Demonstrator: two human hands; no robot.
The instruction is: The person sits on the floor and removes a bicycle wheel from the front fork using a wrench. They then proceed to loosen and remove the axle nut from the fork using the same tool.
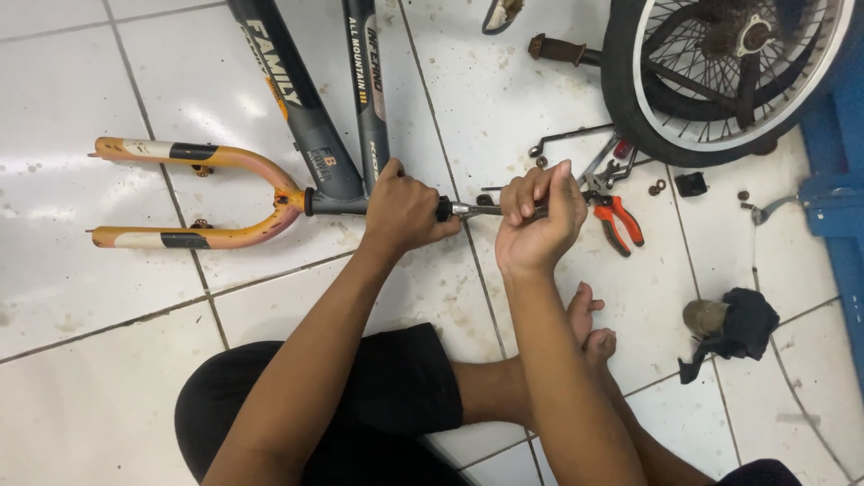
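A dark grey bicycle frame (310, 108) lies on the white tiled floor (99, 297) with an orange and yellow fork (211, 157) pointing left. My left hand (405, 211) is wrapped around the frame's head tube. My right hand (538, 211) is closed on a metal tool (475, 210) whose shaft runs into the end of the steering tube. My bare legs and feet (589, 328) are crossed below the hands.
Orange-handled pliers (619, 220) and small nuts and bolts (657, 187) lie right of my right hand. A bicycle wheel (720, 76) stands at the top right. A dark rag over a round part (733, 324) sits lower right. Blue structure (837, 180) lines the right edge.
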